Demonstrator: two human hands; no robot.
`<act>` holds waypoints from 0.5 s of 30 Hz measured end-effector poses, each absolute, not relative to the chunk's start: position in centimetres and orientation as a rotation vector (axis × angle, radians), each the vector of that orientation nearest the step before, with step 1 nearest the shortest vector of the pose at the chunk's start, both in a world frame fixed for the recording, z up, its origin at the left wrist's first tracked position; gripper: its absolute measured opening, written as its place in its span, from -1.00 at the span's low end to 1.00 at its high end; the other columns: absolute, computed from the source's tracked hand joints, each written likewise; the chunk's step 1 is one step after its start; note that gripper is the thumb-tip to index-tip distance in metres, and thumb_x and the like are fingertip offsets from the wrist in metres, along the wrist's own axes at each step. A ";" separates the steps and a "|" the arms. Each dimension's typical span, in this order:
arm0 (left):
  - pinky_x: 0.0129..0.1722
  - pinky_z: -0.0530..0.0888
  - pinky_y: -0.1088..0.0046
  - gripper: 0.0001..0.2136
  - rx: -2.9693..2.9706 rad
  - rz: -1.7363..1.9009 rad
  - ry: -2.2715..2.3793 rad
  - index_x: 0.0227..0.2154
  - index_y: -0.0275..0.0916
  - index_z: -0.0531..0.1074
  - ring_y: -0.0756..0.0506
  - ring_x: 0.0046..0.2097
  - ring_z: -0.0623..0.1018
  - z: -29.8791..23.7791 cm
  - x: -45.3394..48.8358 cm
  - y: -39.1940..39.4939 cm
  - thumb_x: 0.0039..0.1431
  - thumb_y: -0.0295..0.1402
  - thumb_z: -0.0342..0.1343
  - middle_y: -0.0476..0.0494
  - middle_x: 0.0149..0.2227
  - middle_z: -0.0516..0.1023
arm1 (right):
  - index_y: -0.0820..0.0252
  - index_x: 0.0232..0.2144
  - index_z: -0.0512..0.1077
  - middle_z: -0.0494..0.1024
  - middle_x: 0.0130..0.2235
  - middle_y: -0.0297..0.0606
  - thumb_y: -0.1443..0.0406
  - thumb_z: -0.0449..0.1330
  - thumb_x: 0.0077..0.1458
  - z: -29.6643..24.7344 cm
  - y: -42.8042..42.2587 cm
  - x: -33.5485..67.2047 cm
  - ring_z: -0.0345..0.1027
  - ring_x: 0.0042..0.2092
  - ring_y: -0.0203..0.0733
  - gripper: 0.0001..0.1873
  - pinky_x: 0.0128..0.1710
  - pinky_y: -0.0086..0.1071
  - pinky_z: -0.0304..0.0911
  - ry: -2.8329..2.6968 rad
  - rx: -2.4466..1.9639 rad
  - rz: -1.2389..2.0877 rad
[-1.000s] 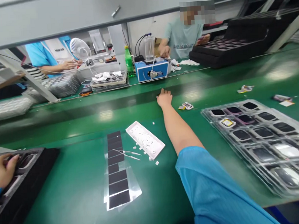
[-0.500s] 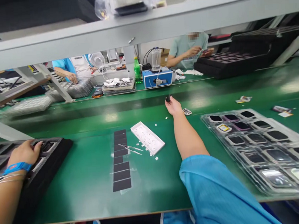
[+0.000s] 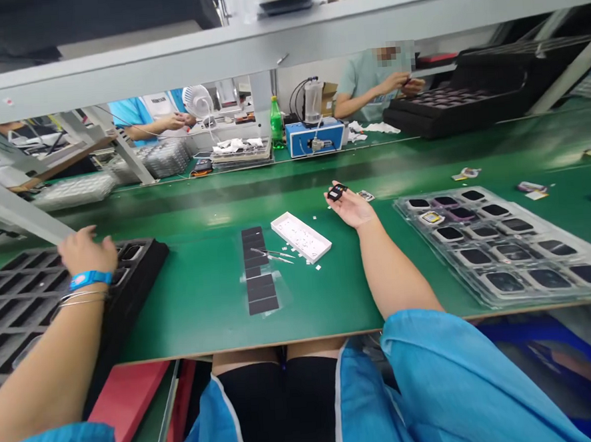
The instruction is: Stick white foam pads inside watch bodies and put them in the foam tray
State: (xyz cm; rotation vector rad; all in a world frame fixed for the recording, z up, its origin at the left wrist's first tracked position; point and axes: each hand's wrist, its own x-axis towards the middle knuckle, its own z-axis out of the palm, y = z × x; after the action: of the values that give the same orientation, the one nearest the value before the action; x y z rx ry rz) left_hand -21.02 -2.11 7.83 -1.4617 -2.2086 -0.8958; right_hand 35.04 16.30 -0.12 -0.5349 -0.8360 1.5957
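My right hand (image 3: 351, 207) is turned palm up over the green bench and pinches a small black part (image 3: 336, 192) at its fingertips. My left hand (image 3: 84, 250), with a blue wristband, rests curled on the far edge of a black foam tray (image 3: 24, 297) at the left; nothing shows in it. Between the hands lie a strip of black pads (image 3: 256, 270), tweezers (image 3: 272, 254) and a small white tray (image 3: 301, 236) of tiny bits.
A clear blister tray (image 3: 502, 248) of dark parts lies at the right. Beyond the belt stand a blue box machine (image 3: 315, 138), a green bottle (image 3: 276, 123) and a fan (image 3: 197, 100). Other people work across the line. A grey shelf (image 3: 264, 43) hangs overhead.
My right hand has pulled back from the belt with the small black part and turned palm up. My left hand has shifted along the foam tray. The view has dropped toward my lap.
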 end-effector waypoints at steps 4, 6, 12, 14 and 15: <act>0.16 0.33 0.03 -0.53 -1.761 -1.355 -2.203 0.05 -0.34 0.39 -0.24 0.04 0.45 8.6 -10.4 -2.2 0.09 -0.23 0.16 -0.28 -0.05 0.50 | 0.00 -0.18 0.50 0.63 -0.18 -0.42 0.29 0.45 -0.18 3.1 13.9 30.6 0.55 -0.07 -0.24 -0.56 0.11 -0.24 0.41 -1.110 -0.497 1.552; 0.04 0.45 0.12 -0.42 -2.073 -1.826 -2.354 0.13 -0.34 0.33 -0.21 -0.02 0.52 8.4 -4.4 -2.9 0.06 -0.21 0.23 -0.32 -0.04 0.51 | 0.00 -0.14 0.49 0.62 -0.15 -0.38 0.26 0.48 -0.23 4.6 11.6 26.7 0.54 -0.08 -0.17 -0.48 0.10 -0.15 0.41 -1.367 -0.517 1.485; 0.04 0.47 0.24 -0.30 -2.371 -2.644 -2.041 0.16 -0.34 0.36 -0.19 -0.02 0.56 6.7 4.2 -3.9 -0.11 -0.37 0.39 -0.34 0.03 0.53 | 0.05 0.02 0.42 0.57 -0.02 -0.16 0.34 0.26 0.06 5.0 2.0 17.6 0.45 0.01 -0.03 -0.56 0.05 -0.01 0.38 -2.126 -0.398 0.492; -0.11 0.53 0.28 -0.47 -2.357 -2.607 -2.092 0.06 -0.37 0.44 -0.12 -0.21 0.60 6.5 3.3 -4.2 0.00 -0.32 0.33 -0.26 -0.18 0.60 | 0.05 0.09 0.37 0.55 0.00 -0.12 0.31 0.25 0.10 4.8 1.6 17.4 0.42 0.04 0.01 -0.52 0.05 0.00 0.36 -2.178 -0.278 0.152; -0.24 0.54 0.32 -0.55 -2.361 -2.493 -2.202 0.01 -0.37 0.47 -0.09 -0.34 0.59 6.6 2.3 -4.4 0.07 -0.26 0.29 -0.20 -0.30 0.59 | 0.05 0.11 0.35 0.55 0.00 -0.10 0.26 0.26 0.11 4.7 2.5 17.8 0.42 0.04 0.03 -0.50 0.05 0.02 0.35 -2.186 -0.245 0.047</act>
State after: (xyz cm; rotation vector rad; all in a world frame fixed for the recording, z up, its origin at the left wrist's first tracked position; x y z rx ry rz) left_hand 2.31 -4.45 6.59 -2.3615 -2.2024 -2.4932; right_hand 17.85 2.48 4.70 -0.2454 -2.1859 0.0466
